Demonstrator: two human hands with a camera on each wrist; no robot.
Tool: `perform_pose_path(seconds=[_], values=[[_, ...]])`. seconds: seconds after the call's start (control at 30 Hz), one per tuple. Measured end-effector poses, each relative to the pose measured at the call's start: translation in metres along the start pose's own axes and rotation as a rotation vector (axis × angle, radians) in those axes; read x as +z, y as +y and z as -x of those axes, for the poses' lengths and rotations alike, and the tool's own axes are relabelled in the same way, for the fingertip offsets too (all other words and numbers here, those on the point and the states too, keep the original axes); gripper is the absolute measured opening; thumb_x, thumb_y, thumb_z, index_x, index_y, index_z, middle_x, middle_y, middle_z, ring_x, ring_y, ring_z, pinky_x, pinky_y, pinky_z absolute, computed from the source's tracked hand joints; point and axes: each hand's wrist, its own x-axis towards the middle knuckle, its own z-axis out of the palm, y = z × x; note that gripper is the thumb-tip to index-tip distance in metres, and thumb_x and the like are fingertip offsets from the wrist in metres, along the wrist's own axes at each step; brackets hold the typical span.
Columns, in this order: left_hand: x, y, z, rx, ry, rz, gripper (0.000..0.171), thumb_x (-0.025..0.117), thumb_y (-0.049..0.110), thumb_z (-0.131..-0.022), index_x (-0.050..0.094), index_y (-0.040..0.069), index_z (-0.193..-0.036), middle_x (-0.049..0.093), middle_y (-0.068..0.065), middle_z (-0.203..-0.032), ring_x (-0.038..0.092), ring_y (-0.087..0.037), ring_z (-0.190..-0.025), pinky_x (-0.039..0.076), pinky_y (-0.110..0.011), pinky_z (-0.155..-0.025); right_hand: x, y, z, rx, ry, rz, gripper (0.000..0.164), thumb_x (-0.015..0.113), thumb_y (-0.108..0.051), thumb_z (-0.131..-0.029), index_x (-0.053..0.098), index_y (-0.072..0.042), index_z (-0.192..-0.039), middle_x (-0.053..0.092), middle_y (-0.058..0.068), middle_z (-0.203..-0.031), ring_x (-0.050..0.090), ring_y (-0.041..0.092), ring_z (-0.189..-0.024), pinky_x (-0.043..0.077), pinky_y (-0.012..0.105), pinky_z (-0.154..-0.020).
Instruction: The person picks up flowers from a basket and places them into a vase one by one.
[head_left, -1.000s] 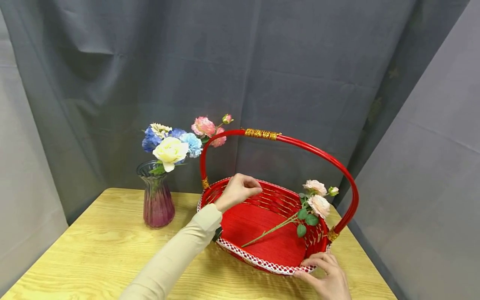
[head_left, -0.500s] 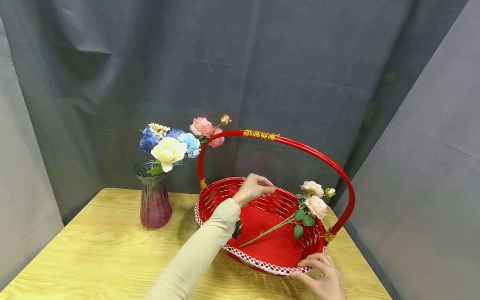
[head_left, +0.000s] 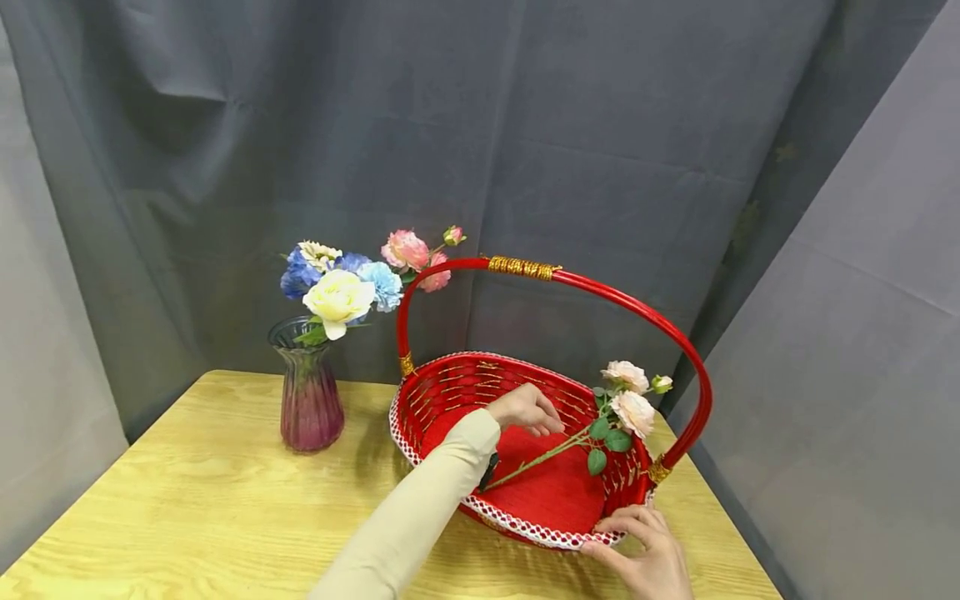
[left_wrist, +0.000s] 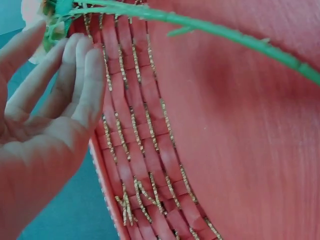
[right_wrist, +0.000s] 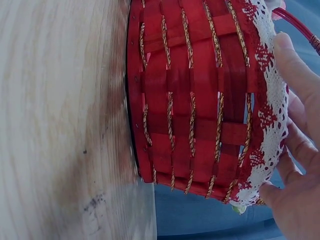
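My left hand (head_left: 528,410) hovers inside a red woven basket (head_left: 540,533), above its floor. In the left wrist view its fingers (left_wrist: 90,85) are spread loosely with nothing held, close to the leaves and green stem (left_wrist: 215,31) of an artificial flower. That spray of pale pink roses (head_left: 632,412) leans in the basket, blooms at the right rim and stem across the floor. My right hand (head_left: 648,554) grips the basket's front right rim. The right wrist view shows its thumb outside the white lace trim (right_wrist: 274,95) and fingers behind the rim.
Left of the basket stands a purple glass vase (head_left: 311,408) with blue, cream and pink flowers (head_left: 339,300). The basket's tall red handle (head_left: 630,302) arches over it. A grey curtain (head_left: 360,125) hangs behind the wooden table (head_left: 187,500).
My left hand has moved right and then down into the basket, and its fingers have loosened from a pinched pose. The right hand stays on the rim.
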Motion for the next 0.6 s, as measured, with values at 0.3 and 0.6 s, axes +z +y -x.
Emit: perform_pose_path(seconds=[0.3,0.6], values=[[0.020,-0.011,0.001,-0.065,-0.045,-0.065,0.016,0.071,0.004,-0.087,0.074,-0.004,-0.101,0.074,-0.017,-0.095,0.070,-0.035,-0.093,0.058,-0.042,-0.082,0.000,0.000,0.001,-0.005,-0.002,-0.015,0.038,0.096,-0.016,-0.049,0.071,-0.031,-0.074,0.059,-0.017,-0.081,0.046,-0.004,-0.082,0.038,0.016,-0.071],[0.024,-0.019,-0.002,-0.011,-0.070,-0.119,0.019,0.072,0.000,-0.084,0.073,-0.005,-0.103,0.074,-0.011,-0.090,0.062,-0.016,-0.068,0.058,-0.032,-0.068,-0.001,-0.001,0.000,0.012,-0.009,-0.009,0.036,0.096,-0.017,-0.050,0.071,-0.029,-0.074,0.060,-0.017,-0.082,0.047,-0.003,-0.083,0.038,0.015,-0.071]])
